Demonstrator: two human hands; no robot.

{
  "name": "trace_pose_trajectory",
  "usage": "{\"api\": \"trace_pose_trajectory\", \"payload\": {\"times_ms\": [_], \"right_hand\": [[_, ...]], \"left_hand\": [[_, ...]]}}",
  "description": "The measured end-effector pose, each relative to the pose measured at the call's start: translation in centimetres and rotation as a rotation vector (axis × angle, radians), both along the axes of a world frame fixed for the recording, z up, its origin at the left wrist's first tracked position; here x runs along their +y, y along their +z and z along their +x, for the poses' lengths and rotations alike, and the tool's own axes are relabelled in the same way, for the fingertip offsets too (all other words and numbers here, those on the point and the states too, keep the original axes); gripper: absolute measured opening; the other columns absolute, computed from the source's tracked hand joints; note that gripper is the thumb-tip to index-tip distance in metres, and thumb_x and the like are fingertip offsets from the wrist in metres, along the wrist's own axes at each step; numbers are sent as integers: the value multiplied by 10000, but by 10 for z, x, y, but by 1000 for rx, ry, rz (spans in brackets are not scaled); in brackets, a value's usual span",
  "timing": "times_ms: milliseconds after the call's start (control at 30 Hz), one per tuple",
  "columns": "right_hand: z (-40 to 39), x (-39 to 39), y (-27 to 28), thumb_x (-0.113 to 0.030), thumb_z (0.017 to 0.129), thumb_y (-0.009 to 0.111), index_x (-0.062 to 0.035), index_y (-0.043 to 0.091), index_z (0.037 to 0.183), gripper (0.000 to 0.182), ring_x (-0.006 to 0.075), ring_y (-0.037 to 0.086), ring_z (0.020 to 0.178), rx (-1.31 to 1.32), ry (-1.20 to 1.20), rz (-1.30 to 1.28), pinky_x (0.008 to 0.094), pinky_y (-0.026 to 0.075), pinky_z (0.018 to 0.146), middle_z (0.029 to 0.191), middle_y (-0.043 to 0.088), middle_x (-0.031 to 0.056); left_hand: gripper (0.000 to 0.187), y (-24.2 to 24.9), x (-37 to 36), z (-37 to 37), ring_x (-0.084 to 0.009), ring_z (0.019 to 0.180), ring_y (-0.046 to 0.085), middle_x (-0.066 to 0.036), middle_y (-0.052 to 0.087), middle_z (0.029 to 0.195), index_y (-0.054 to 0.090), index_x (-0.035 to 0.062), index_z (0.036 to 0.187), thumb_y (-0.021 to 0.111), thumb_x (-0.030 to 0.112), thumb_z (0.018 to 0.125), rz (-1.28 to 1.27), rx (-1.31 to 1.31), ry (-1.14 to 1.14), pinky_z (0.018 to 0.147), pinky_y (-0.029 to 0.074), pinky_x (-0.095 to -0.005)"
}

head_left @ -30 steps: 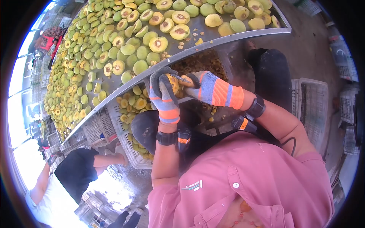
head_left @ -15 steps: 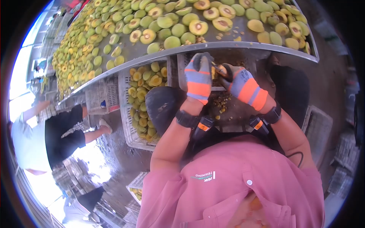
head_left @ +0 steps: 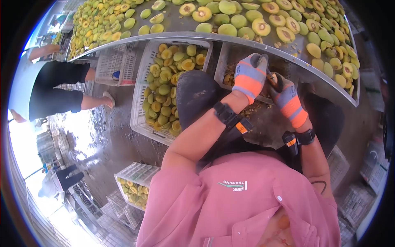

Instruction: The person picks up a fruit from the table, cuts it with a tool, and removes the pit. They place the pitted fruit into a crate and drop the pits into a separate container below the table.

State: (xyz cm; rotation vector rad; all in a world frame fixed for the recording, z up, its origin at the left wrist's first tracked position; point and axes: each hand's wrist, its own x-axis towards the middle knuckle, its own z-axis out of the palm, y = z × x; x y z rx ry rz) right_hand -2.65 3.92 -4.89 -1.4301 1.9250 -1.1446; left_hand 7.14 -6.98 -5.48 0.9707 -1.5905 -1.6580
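Note:
My left hand [head_left: 250, 76], in a grey and orange glove, is closed, fingers bent inward above a low crate [head_left: 221, 66] under the table edge. What it grips is hidden by the fingers. My right hand [head_left: 288, 99], gloved alike, is closed around a small tool with a brown handle [head_left: 271, 78], its end directed toward the left hand. The low crate holds small brownish bits, probably fruit stones. Halved green-yellow stone fruit [head_left: 284, 34], some cut face up with the stone showing, covers the metal table [head_left: 173, 37] ahead.
A white crate [head_left: 136, 105] of pitted fruit halves stands left of my knee. Another fruit crate [head_left: 140, 169] is behind it. A person in dark shorts [head_left: 61, 70] stands at left; another person [head_left: 57, 181] is farther off. Scraps [head_left: 251, 109] lie on the floor between my legs.
My view has turned, so the table and crates have shifted. Both hands remain close together and closed. The yellow piece glimpsed between them earlier is hidden now.

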Motion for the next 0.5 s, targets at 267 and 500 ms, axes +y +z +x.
{"api": "trace_pose_trajectory", "payload": {"times_ms": [267, 500], "right_hand": [[-1, 4, -20, -81, 819, 634, -21, 599, 1033, 226, 256, 631, 781, -104, 16, 62, 330, 481, 711, 867, 668, 113], [6, 7, -9, -110, 865, 623, -49, 603, 1053, 199, 27, 496, 592, -579, -89, 278, 200, 377, 491, 752, 588, -32]], "left_hand": [[233, -3, 0, 0, -85, 605, 453, -1, 555, 647, 615, 21, 731, 594, 190, 891, 320, 102, -2, 544, 386, -270], [218, 9, 6, 5, -262, 624, 591, -125, 621, 665, 620, 15, 793, 551, 194, 896, -248, -280, 30, 602, 451, -352]]}}
